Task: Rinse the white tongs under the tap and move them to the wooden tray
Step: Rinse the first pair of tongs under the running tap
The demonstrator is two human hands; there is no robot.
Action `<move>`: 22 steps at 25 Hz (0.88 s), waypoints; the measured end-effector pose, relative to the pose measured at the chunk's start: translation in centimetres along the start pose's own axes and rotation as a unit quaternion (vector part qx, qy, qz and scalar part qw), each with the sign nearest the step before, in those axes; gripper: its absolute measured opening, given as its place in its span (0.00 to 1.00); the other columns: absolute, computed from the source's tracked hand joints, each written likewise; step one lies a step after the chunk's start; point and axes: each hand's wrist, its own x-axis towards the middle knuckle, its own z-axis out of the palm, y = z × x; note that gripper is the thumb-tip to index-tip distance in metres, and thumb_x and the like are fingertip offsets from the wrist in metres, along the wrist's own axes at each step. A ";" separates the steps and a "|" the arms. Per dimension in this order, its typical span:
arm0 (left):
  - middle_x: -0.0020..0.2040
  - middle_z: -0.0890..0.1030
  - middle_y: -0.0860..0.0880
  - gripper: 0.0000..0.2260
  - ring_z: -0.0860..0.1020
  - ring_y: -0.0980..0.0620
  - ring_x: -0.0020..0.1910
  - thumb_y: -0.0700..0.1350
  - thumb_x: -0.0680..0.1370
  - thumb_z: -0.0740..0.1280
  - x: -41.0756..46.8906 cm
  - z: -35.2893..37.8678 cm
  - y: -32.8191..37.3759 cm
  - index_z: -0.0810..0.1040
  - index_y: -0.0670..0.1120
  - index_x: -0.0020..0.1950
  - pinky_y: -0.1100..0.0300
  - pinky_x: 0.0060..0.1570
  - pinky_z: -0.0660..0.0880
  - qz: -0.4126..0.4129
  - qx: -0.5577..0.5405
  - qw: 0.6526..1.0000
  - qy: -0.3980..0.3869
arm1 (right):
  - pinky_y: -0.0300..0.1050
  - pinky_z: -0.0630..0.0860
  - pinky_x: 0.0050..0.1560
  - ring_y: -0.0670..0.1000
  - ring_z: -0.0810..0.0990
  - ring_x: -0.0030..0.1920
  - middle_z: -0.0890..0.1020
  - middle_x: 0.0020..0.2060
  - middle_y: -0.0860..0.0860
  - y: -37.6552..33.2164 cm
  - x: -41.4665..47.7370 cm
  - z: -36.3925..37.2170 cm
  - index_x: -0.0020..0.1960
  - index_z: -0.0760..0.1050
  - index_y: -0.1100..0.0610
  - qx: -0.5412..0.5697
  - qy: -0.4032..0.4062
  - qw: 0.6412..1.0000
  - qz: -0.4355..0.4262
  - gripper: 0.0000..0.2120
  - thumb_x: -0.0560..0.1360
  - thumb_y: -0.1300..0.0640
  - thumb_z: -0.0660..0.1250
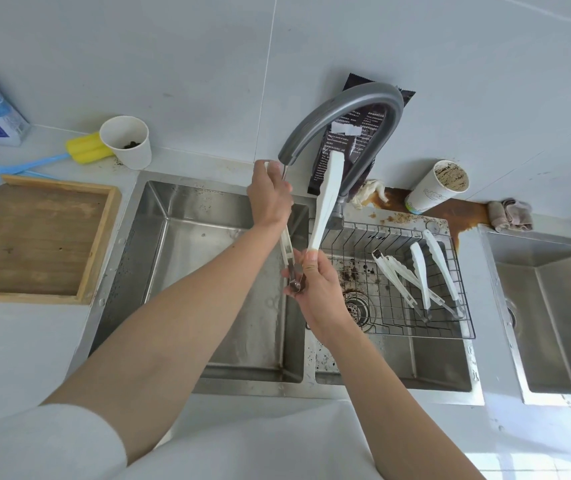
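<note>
rinsing | left hand (pixel 270 199) clamped on one arm of white tongs (pixel 327 199) under tap (pixel 343 105) | right hand (pixel 318 292) pinching hinge, splayed for water I reckon

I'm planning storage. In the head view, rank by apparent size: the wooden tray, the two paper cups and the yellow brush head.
1. wooden tray, largest, though cut off at left.
2. left paper cup and stained right paper cup: alike, unranked.
3. yellow brush head, smallest.
</note>
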 end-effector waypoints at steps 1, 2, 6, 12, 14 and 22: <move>0.40 0.80 0.44 0.09 0.79 0.47 0.34 0.45 0.85 0.55 0.0 0.0 0.0 0.73 0.45 0.54 0.56 0.32 0.78 -0.004 0.022 1.000 0.004 | 0.43 0.75 0.37 0.49 0.81 0.43 0.80 0.48 0.50 0.1 -0.2 0.0 0.51 0.76 0.53 0.005 0.000 1.000 0.004 0.13 0.83 0.48 0.56; 0.40 0.80 0.44 0.10 0.80 0.45 0.36 0.46 0.85 0.55 0.0 0.1 0.0 0.74 0.44 0.52 0.50 0.37 0.79 -0.003 0.036 0.999 0.004 | 0.43 0.75 0.36 0.49 0.80 0.43 0.80 0.48 0.50 0.2 -0.4 0.1 0.51 0.76 0.54 0.014 -0.001 1.000 0.011 0.13 0.84 0.49 0.56; 0.33 0.74 0.47 0.13 0.72 0.52 0.27 0.51 0.83 0.57 -0.7 0.5 0.6 0.72 0.45 0.43 0.57 0.29 0.72 0.002 -0.003 0.998 -0.060 | 0.44 0.72 0.35 0.50 0.79 0.39 0.80 0.45 0.50 -0.3 -0.9 0.2 0.47 0.75 0.54 0.076 0.020 0.995 0.055 0.13 0.84 0.50 0.56; 0.23 0.60 0.54 0.11 0.58 0.57 0.19 0.42 0.78 0.62 -0.7 0.5 2.2 0.67 0.48 0.36 0.66 0.18 0.57 -0.183 -0.176 0.958 -0.133 | 0.42 0.70 0.33 0.49 0.77 0.31 0.85 0.52 0.57 -1.6 -1.0 -0.9 0.40 0.69 0.54 0.213 0.011 0.971 0.112 0.18 0.84 0.45 0.53; 0.23 0.63 0.53 0.07 0.64 0.57 0.18 0.40 0.77 0.66 -0.7 0.4 2.4 0.72 0.46 0.40 0.65 0.19 0.64 -0.220 -0.225 0.939 -0.139 | 0.39 0.68 0.27 0.49 0.75 0.29 0.85 0.53 0.59 -2.0 -0.9 -1.1 0.40 0.69 0.53 0.235 0.009 0.962 0.138 0.20 0.83 0.43 0.52; 0.25 0.72 0.54 0.11 0.67 0.59 0.20 0.50 0.80 0.66 -0.8 -0.7 2.6 0.73 0.46 0.40 0.68 0.21 0.66 -0.235 -0.365 0.880 -0.190 | 0.36 0.63 0.20 0.48 0.72 0.24 0.86 0.46 0.60 -2.9 -0.4 -1.3 0.47 0.71 0.55 0.285 0.007 0.941 0.184 0.20 0.83 0.42 0.51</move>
